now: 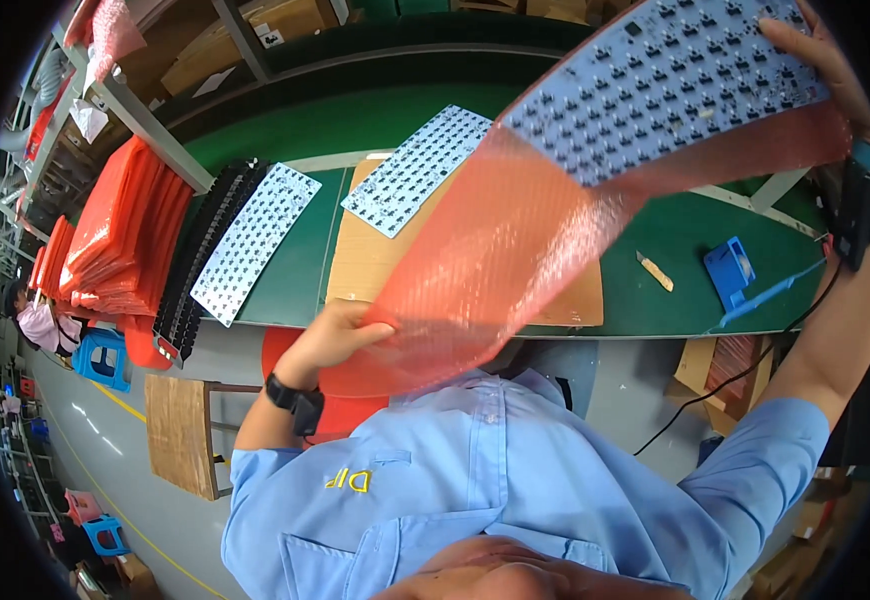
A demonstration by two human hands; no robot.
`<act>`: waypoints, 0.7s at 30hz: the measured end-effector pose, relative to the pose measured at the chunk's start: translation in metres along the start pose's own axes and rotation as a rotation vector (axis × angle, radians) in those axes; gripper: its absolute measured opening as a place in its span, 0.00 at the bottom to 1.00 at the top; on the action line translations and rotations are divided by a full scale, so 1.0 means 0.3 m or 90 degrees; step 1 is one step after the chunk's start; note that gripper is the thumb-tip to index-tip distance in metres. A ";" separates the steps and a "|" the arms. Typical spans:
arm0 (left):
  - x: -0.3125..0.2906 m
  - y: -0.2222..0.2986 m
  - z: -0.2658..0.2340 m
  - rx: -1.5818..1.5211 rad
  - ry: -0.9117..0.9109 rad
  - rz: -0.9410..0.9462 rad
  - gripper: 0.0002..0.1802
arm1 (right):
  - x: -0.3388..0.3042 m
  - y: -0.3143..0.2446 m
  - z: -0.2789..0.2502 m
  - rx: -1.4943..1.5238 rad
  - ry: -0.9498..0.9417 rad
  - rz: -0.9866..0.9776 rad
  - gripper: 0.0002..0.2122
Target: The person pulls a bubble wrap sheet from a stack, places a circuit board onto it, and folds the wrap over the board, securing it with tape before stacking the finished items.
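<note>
My right hand (823, 62) grips the far end of a white keyboard circuit board (655, 100) with rows of black switch parts, raised at the upper right. A translucent red bubble-wrap bag (515, 240) runs from under the board down toward my chest. The board's near end overlaps the bag; I cannot tell whether any of it is inside. My left hand (340, 340) pinches the bag's lower left side between thumb and fingers. Another circuit board (417, 170) lies partly on a cardboard sheet (575, 300), and a further circuit board (255, 245) rests farther left.
Red bubble-wrap bags (120, 235) are stacked at the table's left, beside a black slotted rack (200, 250). A utility knife (655, 271) and a blue tape dispenser (730, 275) lie on the green table (635, 235). A wooden stool (180, 435) stands below, left. A cable (725, 385) hangs near my right arm.
</note>
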State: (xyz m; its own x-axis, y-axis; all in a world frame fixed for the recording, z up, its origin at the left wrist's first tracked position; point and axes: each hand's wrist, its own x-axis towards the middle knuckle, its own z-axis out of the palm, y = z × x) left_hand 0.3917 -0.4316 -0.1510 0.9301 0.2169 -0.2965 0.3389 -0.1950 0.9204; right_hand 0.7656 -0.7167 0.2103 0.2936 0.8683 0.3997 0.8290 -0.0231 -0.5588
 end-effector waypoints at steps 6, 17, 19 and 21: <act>0.027 0.021 0.112 -0.201 0.139 0.068 0.17 | -0.029 0.121 0.477 -0.550 0.126 -0.380 0.14; 0.105 0.088 0.271 0.538 0.371 0.429 0.25 | 0.019 0.184 0.684 -0.510 -0.019 -0.137 0.06; 0.124 0.092 0.299 0.508 0.265 0.479 0.25 | 0.083 0.200 0.626 -0.491 -0.007 -0.147 0.06; 0.159 0.068 0.326 0.532 0.212 0.489 0.18 | 0.146 0.143 0.594 -0.541 -0.137 -0.065 0.08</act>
State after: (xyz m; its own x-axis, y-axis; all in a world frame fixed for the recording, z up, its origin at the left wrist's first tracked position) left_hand 0.4569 -0.5188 -0.1714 0.8900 -0.0155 0.4557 -0.1900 -0.9212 0.3397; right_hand 0.7291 -0.5913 0.0744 0.1734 0.9588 0.2248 0.9452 -0.2261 0.2353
